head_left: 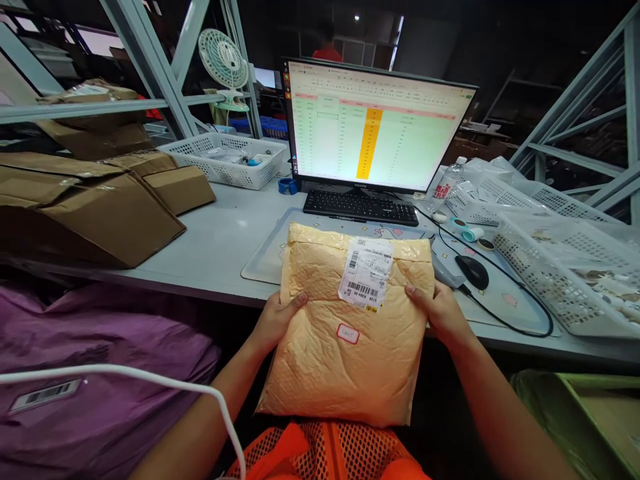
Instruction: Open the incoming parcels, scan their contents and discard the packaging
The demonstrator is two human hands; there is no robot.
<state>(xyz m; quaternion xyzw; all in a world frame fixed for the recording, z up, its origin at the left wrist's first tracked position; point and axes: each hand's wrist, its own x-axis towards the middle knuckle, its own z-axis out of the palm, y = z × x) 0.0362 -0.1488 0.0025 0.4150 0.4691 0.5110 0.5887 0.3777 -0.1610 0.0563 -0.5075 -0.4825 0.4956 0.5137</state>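
Note:
A yellow padded mailer (345, 373) is held up in front of my body, at the near edge of the desk. My left hand (279, 320) grips its left side, thumb on the front and fingers behind. On the opposite side, my right hand (443, 313) pinches the mailer the same way. A white shipping label (367, 273) with barcodes is stuck near the top and appears upside down. Below it sits a small red-bordered sticker (348, 334) with handwriting. The mailer's top flap looks folded over, and its contents are hidden.
A monitor (330, 147) showing a spreadsheet stands behind a black keyboard (360, 207). To the right are a mouse (473, 272), a cable and white baskets (565, 293). Cardboard boxes (90, 207) lie left; a purple bag (100, 340) and white cord (150, 377) are near my left arm.

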